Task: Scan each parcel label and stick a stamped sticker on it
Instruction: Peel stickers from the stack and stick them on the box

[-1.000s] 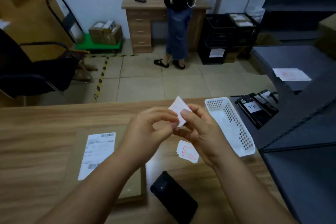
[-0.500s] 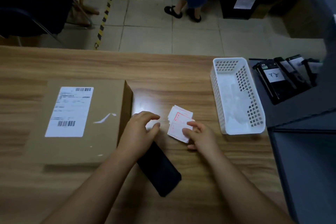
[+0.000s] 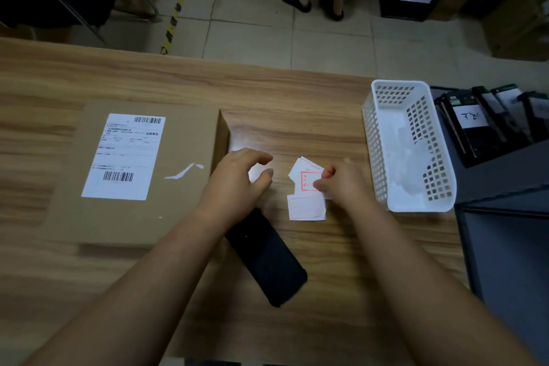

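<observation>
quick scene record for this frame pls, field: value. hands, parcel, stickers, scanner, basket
left hand: fingers loosely curled over the table, holding nothing
right hand: pinches the stamped stickers at the pile
loose sticker: flat on the table, just nearer than the pile
parcel: flat on the table, left of both hands, shipping label face up
black handheld scanner: lies on the table, partly under the left forearm
white basket: right of the stickers

The tabletop (image 3: 297, 104) is wood-grain laminate, smooth with a soft sheen. The parcel (image 3: 178, 140) is matt brown cardboard bearing a white paper label (image 3: 124, 157). The stickers (image 3: 306, 205) are thin white paper stamped red. The basket (image 3: 383, 157) is perforated white plastic; the phone (image 3: 267, 258) is smooth black.
</observation>
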Demonstrator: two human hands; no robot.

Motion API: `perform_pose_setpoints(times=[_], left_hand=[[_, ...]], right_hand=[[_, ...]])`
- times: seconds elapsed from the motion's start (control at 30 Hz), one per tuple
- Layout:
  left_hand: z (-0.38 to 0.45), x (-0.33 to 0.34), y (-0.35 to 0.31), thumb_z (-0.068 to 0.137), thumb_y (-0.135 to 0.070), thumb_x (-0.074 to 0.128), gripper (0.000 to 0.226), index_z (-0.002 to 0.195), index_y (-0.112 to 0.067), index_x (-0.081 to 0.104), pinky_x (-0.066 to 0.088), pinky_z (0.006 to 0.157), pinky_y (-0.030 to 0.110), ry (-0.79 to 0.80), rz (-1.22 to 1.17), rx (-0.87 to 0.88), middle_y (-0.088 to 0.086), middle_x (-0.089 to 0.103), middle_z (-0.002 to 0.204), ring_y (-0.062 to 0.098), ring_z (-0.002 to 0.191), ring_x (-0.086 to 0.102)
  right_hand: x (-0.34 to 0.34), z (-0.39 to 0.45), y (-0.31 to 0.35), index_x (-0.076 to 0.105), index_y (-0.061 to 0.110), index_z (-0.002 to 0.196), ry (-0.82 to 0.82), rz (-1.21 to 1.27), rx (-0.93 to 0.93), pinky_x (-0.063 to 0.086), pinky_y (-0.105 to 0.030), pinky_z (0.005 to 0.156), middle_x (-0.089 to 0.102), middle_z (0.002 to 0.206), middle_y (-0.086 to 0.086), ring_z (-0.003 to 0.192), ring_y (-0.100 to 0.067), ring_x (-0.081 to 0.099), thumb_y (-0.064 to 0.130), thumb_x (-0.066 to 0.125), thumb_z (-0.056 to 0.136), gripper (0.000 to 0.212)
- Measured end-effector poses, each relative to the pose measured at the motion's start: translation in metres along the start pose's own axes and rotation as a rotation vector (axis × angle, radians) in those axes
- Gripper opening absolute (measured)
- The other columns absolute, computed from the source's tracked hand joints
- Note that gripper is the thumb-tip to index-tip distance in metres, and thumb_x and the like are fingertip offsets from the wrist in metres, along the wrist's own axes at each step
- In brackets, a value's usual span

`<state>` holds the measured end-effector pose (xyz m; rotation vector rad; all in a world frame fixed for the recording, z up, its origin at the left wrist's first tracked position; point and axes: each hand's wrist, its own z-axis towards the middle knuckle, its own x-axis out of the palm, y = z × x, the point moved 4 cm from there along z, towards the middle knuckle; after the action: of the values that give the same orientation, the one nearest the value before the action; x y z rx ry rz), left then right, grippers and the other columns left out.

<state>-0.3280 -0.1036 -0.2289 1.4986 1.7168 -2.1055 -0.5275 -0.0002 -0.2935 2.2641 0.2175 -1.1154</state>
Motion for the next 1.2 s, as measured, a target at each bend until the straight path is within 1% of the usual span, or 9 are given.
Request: perform_pose_setpoints(times=[0.13,0.27,0.4,0.57,0.73,0.83,1.07,1.13,1.2], left_hand=[[0.001,-0.01,0.0,0.091,-0.023,0.064,0.022,0.112,-0.023,0.069,0.043,0.094,0.027,-0.02,-0.037,-0.002,-0.012,0.066,0.112,0.008,0.107,0.056],[-0.001,-0.018,-0.004,0.092,-0.023,0.063,0.022,0.113,-0.023,0.069,0.043,0.094,0.025,-0.008,-0.053,-0.01,-0.012,0.066,0.112,0.007,0.106,0.057],[-0.004,-0.036,-0.015,0.09,-0.023,0.066,0.021,0.11,-0.026,0.069,0.039,0.081,0.018,-0.007,-0.082,-0.01,-0.017,0.067,0.103,-0.001,0.093,0.056],[-0.008,-0.082,-0.058,0.084,-0.02,0.075,0.036,0.118,-0.026,0.064,0.048,0.083,0.017,0.007,-0.424,-0.083,-0.012,0.068,0.101,0.0,0.092,0.063],[-0.02,-0.146,-0.105,0.081,0.0,0.073,0.043,0.117,-0.018,0.06,0.051,0.064,0.021,-0.075,-0.73,-0.054,-0.002,0.071,0.078,0.008,0.077,0.068],[-0.026,-0.179,-0.12,0.082,-0.001,0.073,0.039,0.113,-0.018,0.059,0.047,0.059,0.021,-0.169,-0.743,-0.044,-0.001,0.072,0.076,0.007,0.072,0.066],[-0.043,-0.23,-0.144,0.08,-0.006,0.077,0.042,0.115,-0.017,0.058,0.048,0.056,0.02,-0.231,-0.714,0.008,-0.003,0.07,0.066,0.006,0.06,0.061],[-0.046,-0.236,-0.147,0.077,-0.011,0.081,0.049,0.119,-0.019,0.057,0.049,0.063,0.022,-0.267,-0.66,0.019,-0.003,0.072,0.078,0.006,0.07,0.064],[-0.05,-0.246,-0.152,0.075,-0.021,0.083,0.054,0.123,-0.025,0.058,0.049,0.077,0.024,-0.421,-0.389,0.151,-0.008,0.067,0.104,0.006,0.093,0.062]], right_hand=[[-0.013,0.003,-0.005,0.062,0.017,0.077,-0.047,0.188,0.041,0.045,-0.027,0.063,0.062,0.076,-0.001,0.074,-0.02,0.06,0.004,0.072,0.078,0.017],[-0.029,-0.008,0.01,0.07,0.015,0.102,0.015,0.254,-0.03,0.056,-0.032,0.076,0.065,0.09,-0.003,0.085,-0.019,0.063,0.007,0.072,0.085,0.019],[-0.058,-0.032,0.035,0.073,0.011,0.1,0.146,0.279,-0.07,0.048,-0.016,0.059,0.071,0.099,-0.005,0.082,-0.013,0.061,0.013,0.068,0.091,0.011],[-0.117,-0.098,0.109,0.068,0.003,0.102,0.318,0.637,-0.281,0.046,-0.021,0.059,0.069,0.088,-0.006,0.075,-0.012,0.06,0.003,0.065,0.09,0.013],[-0.156,-0.158,0.165,0.068,0.013,0.103,0.3,0.918,-0.428,0.048,-0.034,0.074,0.069,0.094,-0.008,0.088,-0.022,0.06,0.011,0.067,0.081,0.022],[-0.16,-0.174,0.174,0.066,0.011,0.103,0.356,1.06,-0.415,0.044,-0.028,0.068,0.069,0.093,-0.009,0.08,-0.02,0.06,0.02,0.067,0.072,0.033],[-0.164,-0.199,0.198,0.066,0.007,0.086,0.369,1.085,-0.453,0.044,-0.027,0.065,0.071,0.081,-0.007,0.071,-0.015,0.062,0.013,0.068,0.07,0.018],[-0.168,-0.203,0.202,0.066,0.006,0.087,0.347,1.113,-0.462,0.045,-0.026,0.064,0.071,0.078,-0.006,0.068,-0.014,0.062,0.008,0.066,0.076,0.011],[-0.171,-0.205,0.204,0.066,0.006,0.087,0.288,1.128,-0.467,0.045,-0.024,0.061,0.071,0.076,-0.004,0.067,-0.013,0.062,0.003,0.062,0.086,0.004]])
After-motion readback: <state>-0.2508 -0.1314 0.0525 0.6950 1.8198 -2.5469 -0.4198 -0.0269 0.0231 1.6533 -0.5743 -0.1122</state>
